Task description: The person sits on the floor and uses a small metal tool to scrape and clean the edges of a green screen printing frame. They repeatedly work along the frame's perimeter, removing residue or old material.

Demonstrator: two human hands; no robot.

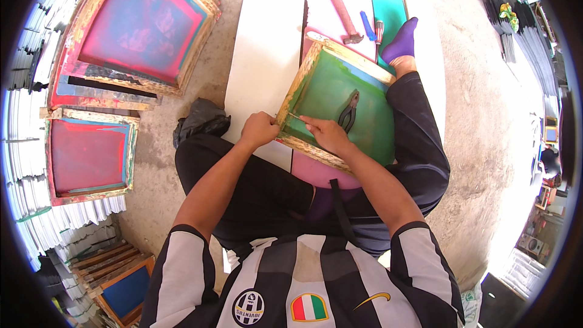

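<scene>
A wooden-framed screen with green mesh lies across my lap, tilted. My left hand is closed against the outer left edge of the frame; what its fingers pinch, if anything, is hidden. My right hand reaches over the mesh to the inside of that same edge, index finger forward and the other fingers curled. At its fingertips is a thin light sliver, too small to name. Pliers with dark handles rest on the mesh, just beyond my right hand.
Beyond the frame lie a hammer, a blue-handled tool, a screwdriver and a teal sheet. A black plastic bag sits by my left knee. Pink-meshed screens stand at left; my purple-socked foot is at right.
</scene>
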